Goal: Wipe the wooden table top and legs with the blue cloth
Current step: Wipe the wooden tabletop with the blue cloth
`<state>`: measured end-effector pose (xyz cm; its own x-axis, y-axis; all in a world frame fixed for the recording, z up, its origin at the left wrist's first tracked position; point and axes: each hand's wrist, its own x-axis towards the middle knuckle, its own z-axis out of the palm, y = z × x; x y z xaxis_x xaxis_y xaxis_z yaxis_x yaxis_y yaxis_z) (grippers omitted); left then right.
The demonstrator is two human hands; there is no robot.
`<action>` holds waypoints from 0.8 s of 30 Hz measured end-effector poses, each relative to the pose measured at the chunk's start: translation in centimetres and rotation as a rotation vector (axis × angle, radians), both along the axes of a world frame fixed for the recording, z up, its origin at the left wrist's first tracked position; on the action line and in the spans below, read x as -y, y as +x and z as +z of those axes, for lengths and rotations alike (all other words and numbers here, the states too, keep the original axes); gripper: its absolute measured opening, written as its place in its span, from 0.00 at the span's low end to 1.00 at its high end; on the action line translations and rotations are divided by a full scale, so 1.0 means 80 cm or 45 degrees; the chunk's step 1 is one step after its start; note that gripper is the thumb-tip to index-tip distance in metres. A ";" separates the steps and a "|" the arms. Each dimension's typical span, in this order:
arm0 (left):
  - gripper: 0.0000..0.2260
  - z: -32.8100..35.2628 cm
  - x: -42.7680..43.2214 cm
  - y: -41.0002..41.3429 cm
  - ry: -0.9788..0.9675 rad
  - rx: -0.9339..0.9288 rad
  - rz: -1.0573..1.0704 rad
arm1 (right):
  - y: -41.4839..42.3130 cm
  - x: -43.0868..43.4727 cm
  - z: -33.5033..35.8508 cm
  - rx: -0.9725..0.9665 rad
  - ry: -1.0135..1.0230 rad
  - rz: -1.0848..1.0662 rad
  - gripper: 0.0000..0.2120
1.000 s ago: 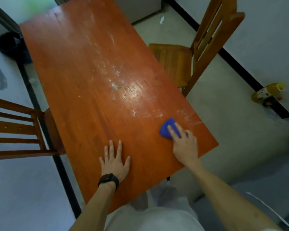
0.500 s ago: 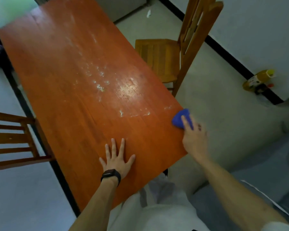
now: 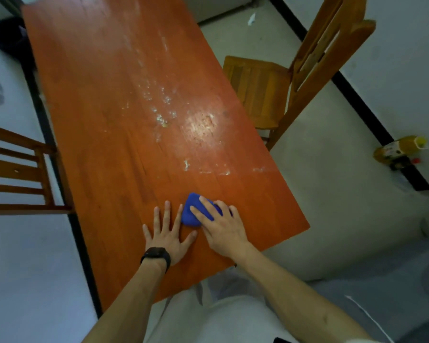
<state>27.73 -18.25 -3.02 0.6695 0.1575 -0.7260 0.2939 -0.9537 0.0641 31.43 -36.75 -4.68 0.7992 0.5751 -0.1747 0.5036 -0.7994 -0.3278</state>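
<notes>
Low in the middle of the frame, the right hand (image 3: 223, 231) is pressing the blue cloth (image 3: 190, 215) onto the wooden table (image 3: 104, 125), its fingers lying nearly straight and slightly spread over the bunched fabric. Just left of it, the left hand (image 3: 167, 235), wearing 1 black wristband (image 3: 156, 256), is resting flat with its fingers splayed wide. White smears (image 3: 164, 115) are showing mid-table. 2 chairs are flanking it: the slatted chair (image 3: 18, 167) at the left edge and the tall-backed chair (image 3: 258, 90) at upper right.

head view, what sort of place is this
Likely a plain home dining area: a long wooden table with a wooden chair on its right, another chair on its left, and a yellow bottle on the floor by the wall.
</notes>
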 end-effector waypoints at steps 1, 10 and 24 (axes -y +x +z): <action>0.37 -0.001 0.000 -0.001 -0.003 0.001 -0.002 | 0.007 0.003 -0.002 0.030 -0.016 0.029 0.28; 0.36 -0.009 -0.003 -0.007 -0.047 0.004 -0.005 | 0.116 0.115 -0.004 0.025 -0.187 -0.659 0.27; 0.36 0.007 -0.005 -0.008 -0.115 0.132 0.025 | 0.013 0.022 0.033 0.031 0.155 -0.657 0.23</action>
<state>27.10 -17.86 -2.44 0.7388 0.1085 -0.6651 0.3002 -0.9366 0.1806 32.49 -38.53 -2.04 0.9867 0.1209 -0.1091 0.0632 -0.9020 -0.4272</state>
